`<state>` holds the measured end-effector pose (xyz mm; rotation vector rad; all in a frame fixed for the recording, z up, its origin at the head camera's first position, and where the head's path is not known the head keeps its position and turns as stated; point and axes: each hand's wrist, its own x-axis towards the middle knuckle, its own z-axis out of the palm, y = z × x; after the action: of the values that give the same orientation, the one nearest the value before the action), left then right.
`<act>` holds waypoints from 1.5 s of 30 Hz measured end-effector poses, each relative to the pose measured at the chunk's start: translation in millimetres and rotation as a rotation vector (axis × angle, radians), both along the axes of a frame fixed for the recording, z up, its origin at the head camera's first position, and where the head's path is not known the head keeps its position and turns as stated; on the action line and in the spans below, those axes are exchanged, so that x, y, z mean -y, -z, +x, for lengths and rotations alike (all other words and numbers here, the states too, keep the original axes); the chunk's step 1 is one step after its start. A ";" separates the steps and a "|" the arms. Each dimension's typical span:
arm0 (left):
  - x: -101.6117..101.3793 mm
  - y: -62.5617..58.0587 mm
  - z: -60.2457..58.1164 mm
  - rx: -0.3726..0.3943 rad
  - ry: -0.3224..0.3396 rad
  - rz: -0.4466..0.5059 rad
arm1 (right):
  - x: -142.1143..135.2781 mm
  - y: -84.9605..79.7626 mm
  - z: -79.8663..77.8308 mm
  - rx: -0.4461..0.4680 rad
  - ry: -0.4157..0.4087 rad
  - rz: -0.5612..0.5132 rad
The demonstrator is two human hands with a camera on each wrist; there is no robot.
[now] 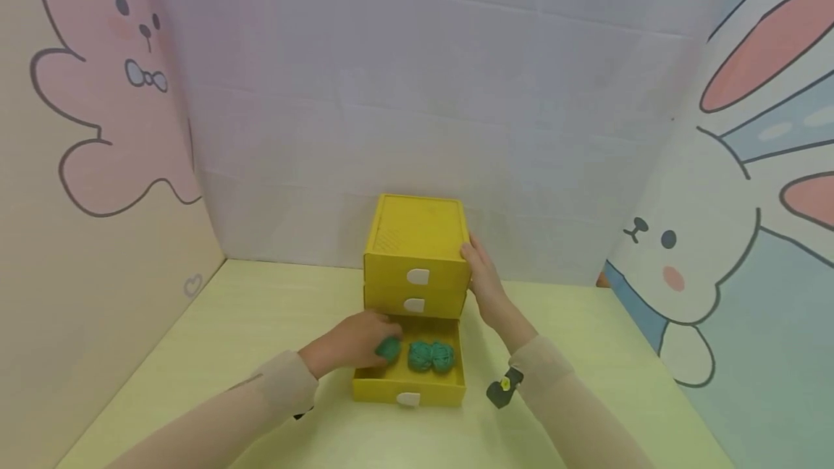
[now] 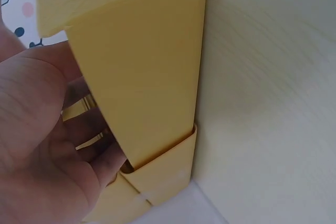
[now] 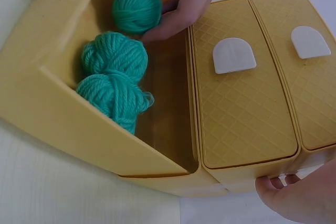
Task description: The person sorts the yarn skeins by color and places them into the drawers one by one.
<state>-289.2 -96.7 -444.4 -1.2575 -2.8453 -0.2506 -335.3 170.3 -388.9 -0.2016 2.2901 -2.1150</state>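
Observation:
A yellow drawer unit [image 1: 420, 226] stands at the back of the table with its bottom drawer [image 1: 374, 391] pulled out. My left hand [image 1: 361, 337] reaches into the drawer's left side and grips a green yarn ball [image 3: 137, 9] between thumb and fingers. Beside it in the drawer, two more yarn balls [image 1: 431, 357] lie against each other. In the left wrist view, the drawer wall hides the yarn. My right hand [image 1: 487, 284] rests along the unit's right side, fingers extended near its top edge; part of that hand shows low in the right wrist view.
Two closed drawers with white tabs [image 1: 418, 276] sit above the pulled-out one. A white cloth wall [image 1: 417, 93] rises behind the unit. Side walls carry a pink animal drawing [image 1: 124, 114] on the left and a rabbit drawing [image 1: 691, 237] on the right.

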 end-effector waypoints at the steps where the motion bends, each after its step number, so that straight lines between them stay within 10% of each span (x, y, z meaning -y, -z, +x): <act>1: -1.4 1.4 -0.4 -0.005 0.002 -0.005 | 0.4 0.0 0.2 0.001 0.001 -0.002; 11: -8.4 11.6 -1.8 -0.036 -0.026 -0.055 | -0.3 -0.1 2.5 -0.005 0.002 0.004; 22: 10.5 -16.7 6.5 0.098 -0.001 0.116 | -0.8 1.1 -0.1 -0.005 0.000 0.006; 32: 30.8 -37.4 43.4 0.303 0.021 0.349 | -1.6 2.6 -0.9 -0.025 -0.016 0.003; 45: 32.6 -1.4 86.2 0.710 0.087 0.552 | -2.5 4.2 -2.3 -0.032 -0.019 0.001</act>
<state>-202.9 -129.3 -443.0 -1.3390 -2.8394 -1.6422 -337.6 172.9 -393.1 -0.2583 2.2965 -2.1175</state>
